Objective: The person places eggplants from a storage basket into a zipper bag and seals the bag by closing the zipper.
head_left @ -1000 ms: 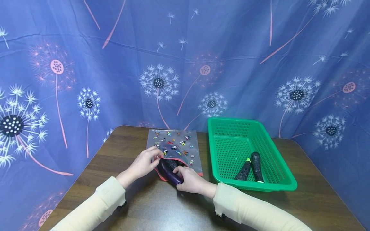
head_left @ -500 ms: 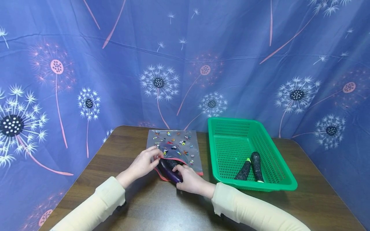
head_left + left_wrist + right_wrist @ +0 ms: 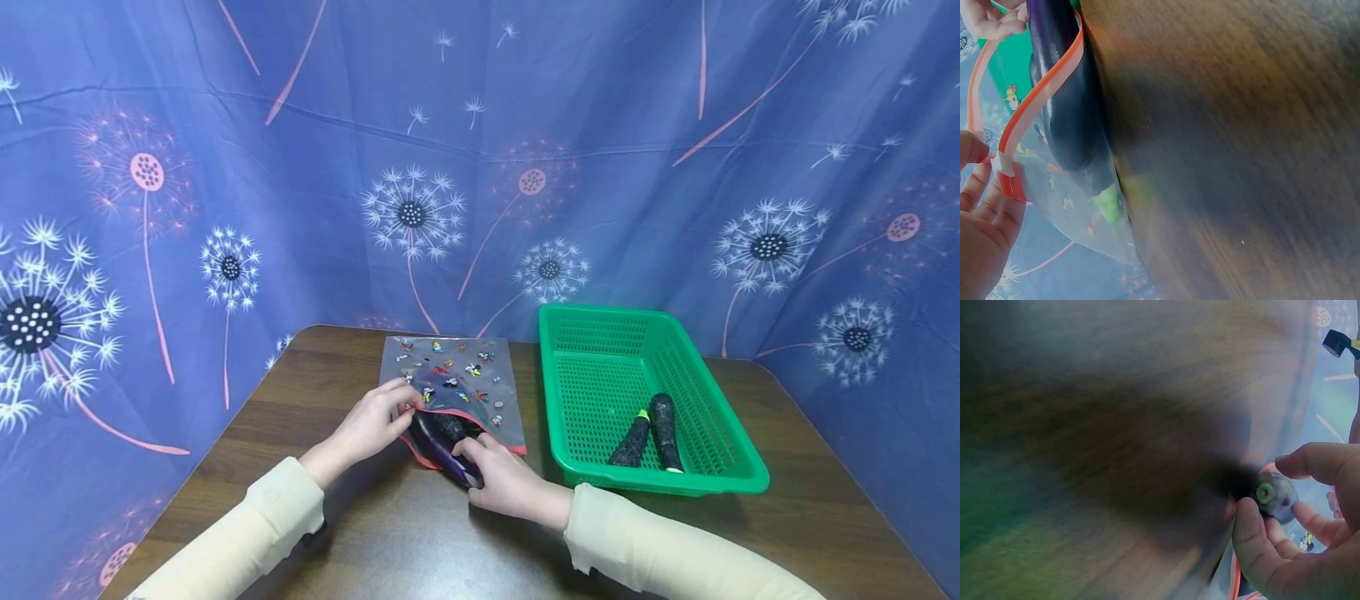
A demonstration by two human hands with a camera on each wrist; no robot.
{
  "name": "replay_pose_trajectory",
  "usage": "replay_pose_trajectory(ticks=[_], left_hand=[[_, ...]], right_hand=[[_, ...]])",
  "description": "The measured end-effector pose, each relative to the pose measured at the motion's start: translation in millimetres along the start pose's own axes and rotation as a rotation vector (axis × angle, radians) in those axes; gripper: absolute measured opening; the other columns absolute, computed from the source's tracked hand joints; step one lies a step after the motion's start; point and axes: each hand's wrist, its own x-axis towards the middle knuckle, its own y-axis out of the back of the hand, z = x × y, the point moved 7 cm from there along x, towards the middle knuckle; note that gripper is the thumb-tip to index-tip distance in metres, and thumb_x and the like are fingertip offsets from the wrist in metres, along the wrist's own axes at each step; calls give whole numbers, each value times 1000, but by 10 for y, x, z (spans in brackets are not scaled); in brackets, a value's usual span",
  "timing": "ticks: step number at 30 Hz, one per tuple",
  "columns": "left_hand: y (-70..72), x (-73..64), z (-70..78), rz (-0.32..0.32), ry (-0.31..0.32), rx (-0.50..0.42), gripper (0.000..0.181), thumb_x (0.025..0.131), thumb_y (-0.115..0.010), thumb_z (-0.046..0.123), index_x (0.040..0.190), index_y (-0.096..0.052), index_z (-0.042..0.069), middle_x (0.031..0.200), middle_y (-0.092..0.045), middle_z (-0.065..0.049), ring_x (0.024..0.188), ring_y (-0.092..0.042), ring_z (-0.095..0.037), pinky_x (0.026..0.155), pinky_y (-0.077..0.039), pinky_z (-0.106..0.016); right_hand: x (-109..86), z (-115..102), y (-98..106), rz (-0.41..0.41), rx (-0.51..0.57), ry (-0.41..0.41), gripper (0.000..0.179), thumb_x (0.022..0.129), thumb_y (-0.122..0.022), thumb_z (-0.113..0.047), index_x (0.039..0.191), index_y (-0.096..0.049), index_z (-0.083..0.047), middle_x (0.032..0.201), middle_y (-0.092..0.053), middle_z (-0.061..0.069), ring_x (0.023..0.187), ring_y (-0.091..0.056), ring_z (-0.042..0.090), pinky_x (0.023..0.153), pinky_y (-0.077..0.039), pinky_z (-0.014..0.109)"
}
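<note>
A glossy purple eggplant [image 3: 438, 446] lies slantwise in the mouth of a clear zip bag [image 3: 498, 383] printed with small cartoon figures. My right hand [image 3: 506, 482] grips its outer end; in the right wrist view, fingers and thumb surround the eggplant's stem end [image 3: 1282, 497]. With thumb and fingers, my left hand [image 3: 381, 422] pinches the bag's orange zip edge, right at a white slider [image 3: 1004, 164] in the left wrist view. Beside the eggplant inside the bag shows a dark mottled vegetable [image 3: 450, 427]. A bright green tip [image 3: 1108, 203] shows through the plastic.
Right of the bag stands a green plastic basket [image 3: 600, 400] with two dark, mottled, zucchini-like vegetables [image 3: 664, 429] in its near part. A brown wooden table [image 3: 300, 400] carries everything. Behind it hangs a blue dandelion-print cloth [image 3: 315, 208].
My right hand first edges the eggplant a little farther into the bag, then shifts slightly right toward its outer end. My left hand keeps its hold on the bag's edge.
</note>
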Motion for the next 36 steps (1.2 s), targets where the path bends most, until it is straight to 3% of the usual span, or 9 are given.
replay_pose_trajectory(ticks=[17,26,36], left_hand=[[4,0,24,1,3,0,23,77,-65,-2,88,-65,18,84,-58,7,70,-55,-11,61,-44,-22],[6,0,28,7,-10,1,23,77,-65,-2,88,-64,18,84,-58,7,70,-55,-10,61,-45,-23],[13,-1,33,11,-19,-11,23,77,-64,-3,88,-65,17,84,-57,7,70,-55,-11,61,-44,-22]], right_hand=[[-120,-22,1,-7,21,38,53,68,-69,0,117,-55,-15,94,-53,3,75,-47,9,62,-43,21],[-114,-54,36,40,21,100,53,65,-69,1,114,-55,-13,94,-53,3,78,-48,10,64,-44,21],[-36,-33,21,23,34,66,50,68,-68,0,114,-55,-13,95,-53,3,81,-49,10,69,-45,22]])
